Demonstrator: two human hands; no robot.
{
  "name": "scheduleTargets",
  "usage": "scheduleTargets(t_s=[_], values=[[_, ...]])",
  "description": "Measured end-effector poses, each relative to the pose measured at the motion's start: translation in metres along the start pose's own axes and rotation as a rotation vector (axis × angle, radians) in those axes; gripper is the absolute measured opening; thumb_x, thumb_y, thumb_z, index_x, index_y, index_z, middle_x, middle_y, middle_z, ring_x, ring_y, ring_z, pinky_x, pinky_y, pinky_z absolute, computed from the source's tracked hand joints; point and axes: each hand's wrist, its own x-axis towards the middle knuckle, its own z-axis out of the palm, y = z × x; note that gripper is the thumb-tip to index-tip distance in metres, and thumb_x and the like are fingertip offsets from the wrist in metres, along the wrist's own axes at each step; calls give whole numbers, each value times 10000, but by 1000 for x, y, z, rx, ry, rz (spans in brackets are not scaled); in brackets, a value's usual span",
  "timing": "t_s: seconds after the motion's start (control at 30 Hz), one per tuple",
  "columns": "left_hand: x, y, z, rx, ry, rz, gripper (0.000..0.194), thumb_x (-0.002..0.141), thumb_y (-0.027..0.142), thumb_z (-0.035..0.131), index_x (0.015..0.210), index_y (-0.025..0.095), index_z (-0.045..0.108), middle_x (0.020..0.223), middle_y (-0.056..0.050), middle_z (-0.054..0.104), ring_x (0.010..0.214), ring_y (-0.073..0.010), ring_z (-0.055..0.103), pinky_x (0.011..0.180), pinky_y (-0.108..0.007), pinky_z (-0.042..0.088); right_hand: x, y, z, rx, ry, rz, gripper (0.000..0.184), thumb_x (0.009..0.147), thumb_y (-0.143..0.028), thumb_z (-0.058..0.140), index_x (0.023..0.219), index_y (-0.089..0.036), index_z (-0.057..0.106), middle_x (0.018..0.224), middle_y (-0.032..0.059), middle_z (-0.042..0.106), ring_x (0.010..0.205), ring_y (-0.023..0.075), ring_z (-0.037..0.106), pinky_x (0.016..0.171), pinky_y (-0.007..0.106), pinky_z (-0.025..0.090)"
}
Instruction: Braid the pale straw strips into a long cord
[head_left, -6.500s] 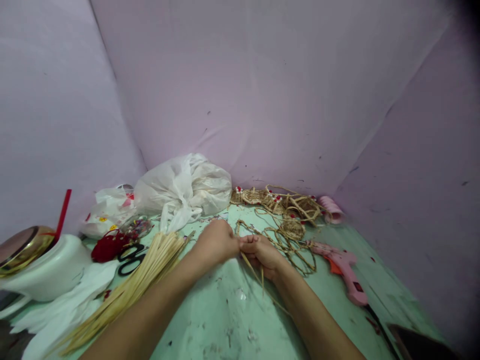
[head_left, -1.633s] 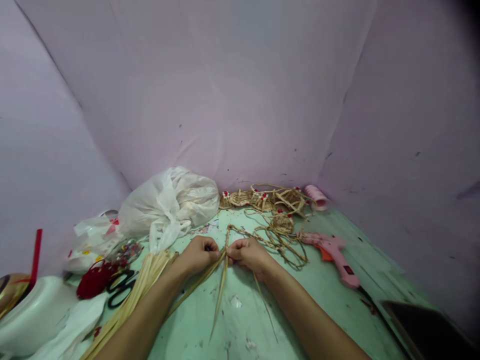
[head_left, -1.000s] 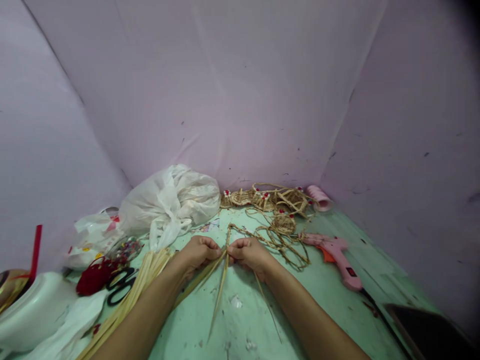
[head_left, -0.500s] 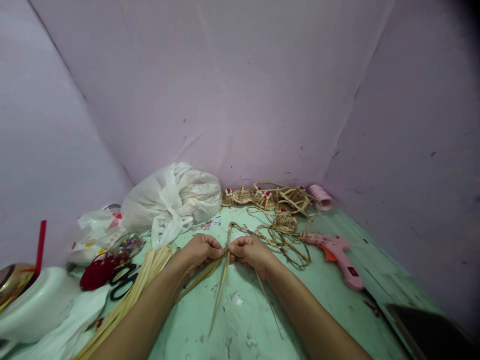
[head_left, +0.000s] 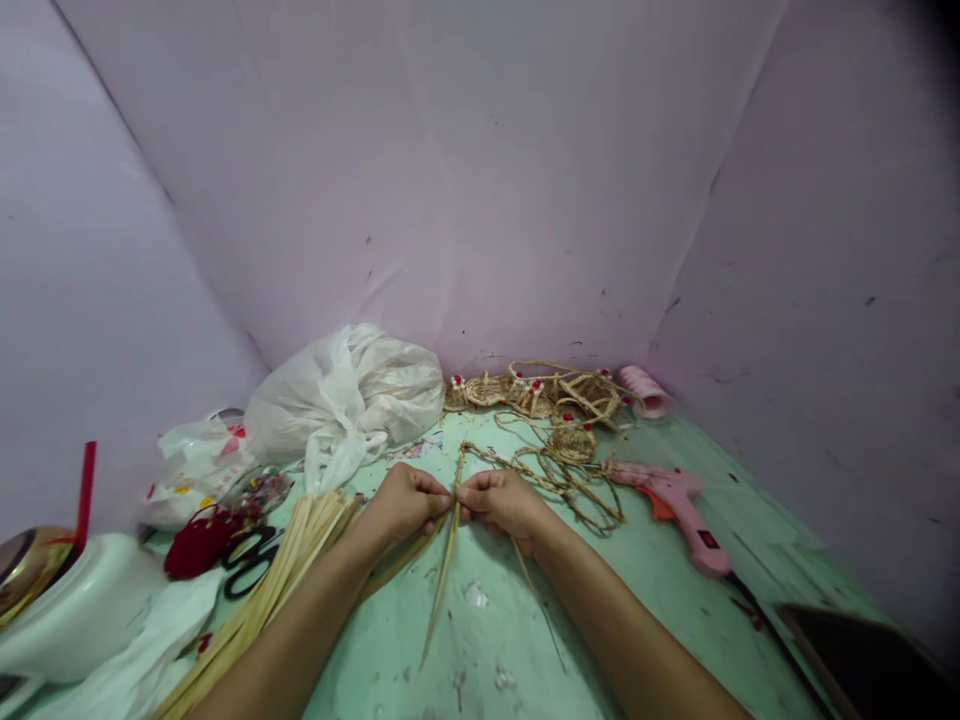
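Note:
Close together at the middle of the table, my left hand (head_left: 411, 502) and my right hand (head_left: 496, 502) both pinch the working end of a braid (head_left: 480, 456) of dried straw-like fibre. From the pinch point, one loose strand (head_left: 441, 598) hangs toward me between the hands. Another strand (head_left: 409, 560) runs back under my left hand and forearm. A thin strand (head_left: 537, 600) trails down from my right hand. The finished braid goes up, bends right and lies in loops (head_left: 577, 490) on the table. The exact crossing of strands is hidden by my fingertips.
A pink glue gun (head_left: 679, 500) with a black cord lies right. Woven pieces with red and white beads (head_left: 532, 395) and a pink thread spool (head_left: 643, 392) stand along the wall. At left are a tied plastic bag (head_left: 352, 390), black scissors (head_left: 250, 560) and flat fibre strips (head_left: 277, 590).
Almost nothing differs. My left hand has shifted slightly up and its fingers have come closer to the right hand's; the strand under it has swung a little.

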Motion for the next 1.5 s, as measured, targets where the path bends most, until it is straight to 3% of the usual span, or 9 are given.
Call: scheduleTargets(t_s=[0.3,0.47,0.63,0.8,0.97,1.13,1.27,1.37,1.5], values=[[2,0,5,166,35,11,187,592,234,503,545,103,629,355,16,435,349,-76,330,398,-213,242,2,4,-1,-3,4,-46,114,663,-144,565,552,-120,552,436,-23,535,318,28,286,367,196,163],[3,7,10,227,124,61,131,545,169,492,431,122,535,341,52,330,364,-51,261,390,-204,184,4,7,1,-34,31,-63,125,633,-132,571,510,-116,563,419,-19,531,338,26,295,394,189,211],[3,13,9,-40,26,-72,140,518,147,469,384,149,428,318,63,291,331,-42,204,367,-210,124,2,6,3,-4,46,-56,116,608,-118,569,492,-111,576,404,-13,529,343,30,303,398,188,223],[2,15,8,-145,-72,-174,96,519,193,499,475,116,534,381,14,449,304,-47,255,344,-212,123,0,2,1,61,24,-4,91,621,-118,558,531,-110,572,415,-9,542,317,25,295,359,182,184],[5,10,7,13,30,-79,144,494,169,562,409,138,450,320,69,323,338,-31,237,370,-187,159,-1,0,-2,34,22,34,93,617,-87,522,528,-112,533,384,-23,495,290,16,259,325,174,122],[5,8,14,-7,157,-6,160,493,149,617,505,142,458,376,74,388,358,-33,299,378,-170,206,1,1,-6,69,-15,65,52,600,-134,547,563,-127,512,359,-62,405,283,13,230,310,165,93],[-2,14,20,-237,13,-161,106,591,145,528,696,153,511,356,75,413,283,-60,322,319,-165,189,3,2,-8,85,-36,76,75,605,-172,547,581,-145,482,350,-84,344,284,14,209,317,157,73],[-3,13,19,-290,-99,-215,34,592,151,528,608,139,500,388,33,468,284,-63,367,294,-163,225,3,3,-8,62,-34,88,71,595,-166,548,583,-146,480,349,-90,330,291,14,195,329,164,70],[1,6,12,-285,-141,-179,98,573,175,539,503,130,487,358,19,449,274,-67,367,283,-177,274,4,6,-8,-8,-44,58,120,588,-207,574,537,-142,487,340,-81,334,302,20,189,348,192,78]])
